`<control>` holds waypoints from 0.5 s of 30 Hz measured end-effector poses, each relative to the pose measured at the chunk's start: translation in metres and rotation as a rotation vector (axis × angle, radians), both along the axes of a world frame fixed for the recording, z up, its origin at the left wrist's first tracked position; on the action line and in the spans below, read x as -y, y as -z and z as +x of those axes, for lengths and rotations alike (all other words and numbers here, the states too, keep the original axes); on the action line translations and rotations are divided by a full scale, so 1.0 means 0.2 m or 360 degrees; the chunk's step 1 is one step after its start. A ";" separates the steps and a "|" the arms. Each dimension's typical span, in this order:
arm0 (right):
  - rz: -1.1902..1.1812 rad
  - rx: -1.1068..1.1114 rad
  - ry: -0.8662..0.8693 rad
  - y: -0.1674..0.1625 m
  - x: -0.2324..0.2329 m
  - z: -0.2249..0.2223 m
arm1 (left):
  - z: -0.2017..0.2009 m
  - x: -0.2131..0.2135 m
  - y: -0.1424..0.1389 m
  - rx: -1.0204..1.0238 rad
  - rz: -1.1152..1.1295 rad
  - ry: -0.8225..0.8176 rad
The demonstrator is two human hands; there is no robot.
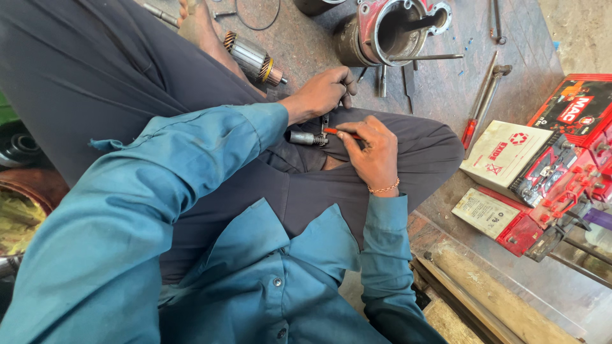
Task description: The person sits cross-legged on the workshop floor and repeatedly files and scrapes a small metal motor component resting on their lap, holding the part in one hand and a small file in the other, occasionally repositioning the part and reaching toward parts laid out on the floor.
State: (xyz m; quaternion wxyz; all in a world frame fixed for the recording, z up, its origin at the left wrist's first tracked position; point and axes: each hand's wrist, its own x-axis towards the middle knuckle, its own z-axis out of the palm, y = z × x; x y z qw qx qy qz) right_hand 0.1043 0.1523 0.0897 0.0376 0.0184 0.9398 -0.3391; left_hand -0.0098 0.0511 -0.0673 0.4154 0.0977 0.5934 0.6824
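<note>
since the left hand pinches the small grey metal cylinder part on the lap, the right hand's gripped red-handled tool could slip and jab the thigh.

The right hand is hiding most of the red-handled tool; the frame's right edge is cropping the red battery.
</note>
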 end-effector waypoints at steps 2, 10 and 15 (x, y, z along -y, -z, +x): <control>-0.0011 -0.0019 -0.0007 0.00 0.00 0.00 | 0.00 0.00 0.00 0.0020 0.0088 -0.0037; 0.0038 -0.0138 -0.0027 0.02 0.00 0.01 | 0.00 0.00 0.00 0.0026 0.0039 -0.0004; 0.0073 -0.0040 -0.0024 0.01 0.01 0.01 | 0.00 0.00 0.00 0.0061 0.0181 -0.0069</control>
